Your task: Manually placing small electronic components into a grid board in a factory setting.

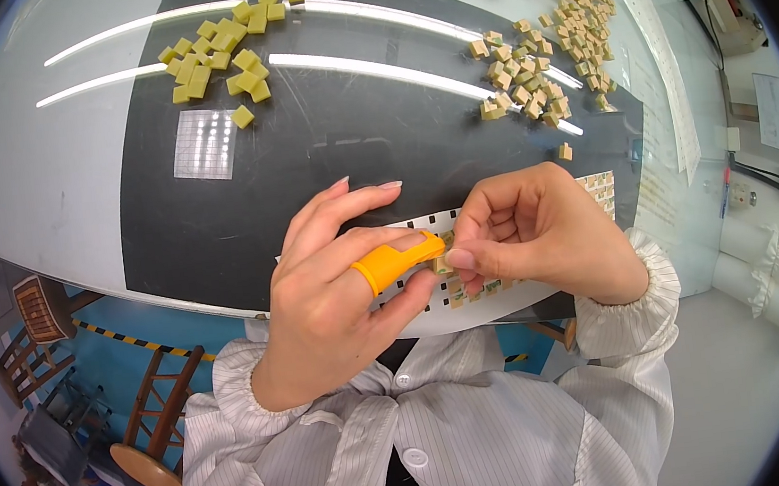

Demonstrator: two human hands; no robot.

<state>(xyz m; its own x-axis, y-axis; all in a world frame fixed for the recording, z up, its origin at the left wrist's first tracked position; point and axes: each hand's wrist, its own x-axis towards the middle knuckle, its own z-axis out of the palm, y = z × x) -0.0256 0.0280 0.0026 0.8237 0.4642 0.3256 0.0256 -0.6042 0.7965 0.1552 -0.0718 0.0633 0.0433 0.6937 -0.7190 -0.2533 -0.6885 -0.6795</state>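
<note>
My left hand (323, 283) reaches in from the lower left, wearing an orange finger sleeve with a flat tip (396, 263). Between its thumb and that sleeve's tip a small tan block (440, 264) is pinched. My right hand (550, 236) comes from the right, fingers curled, its thumb pressed toward the fingers right beside the block. Whatever lies inside that right pinch is hidden. Under both hands is a white strip (473, 317) with black squares and several small tan-and-green pieces; the hands cover its middle.
Loose olive-yellow blocks (222, 47) lie at the back left of the dark mat (333, 159), near a clear gridded sheet (204, 145). Tan blocks (523, 72) are heaped at the back right, with a larger spread (582, 19) beyond. A paper strip (661, 72) borders the table's right.
</note>
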